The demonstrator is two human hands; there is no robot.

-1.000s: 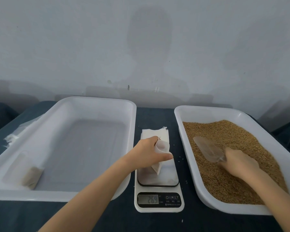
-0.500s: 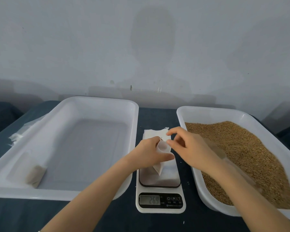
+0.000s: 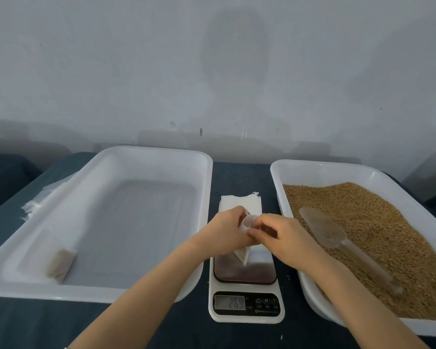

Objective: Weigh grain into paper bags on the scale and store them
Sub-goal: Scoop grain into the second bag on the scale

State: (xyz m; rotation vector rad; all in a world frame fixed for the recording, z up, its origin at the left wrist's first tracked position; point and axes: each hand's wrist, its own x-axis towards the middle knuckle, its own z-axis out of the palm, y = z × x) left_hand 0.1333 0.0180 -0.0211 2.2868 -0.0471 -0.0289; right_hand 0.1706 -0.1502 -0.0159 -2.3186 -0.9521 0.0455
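A makeshift weighing bench: digital scale (image 3: 247, 307), grain tray (image 3: 312, 167), dark cloth-covered table (image 3: 35, 323), bare grey wall (image 3: 212, 59).

We record a plain, pale grey wall (image 3: 212, 59) across the whole background, matt and unevenly lit. A soft, rounded shadow (image 3: 234, 46) lies at its centre. We note a few small dark marks (image 3: 201, 132) low on the wall. The surface (image 3: 239, 177) is covered in dark blue-grey cloth. Lighting is soft and diffuse. We cannot identify the dark shapes at the far left edge.
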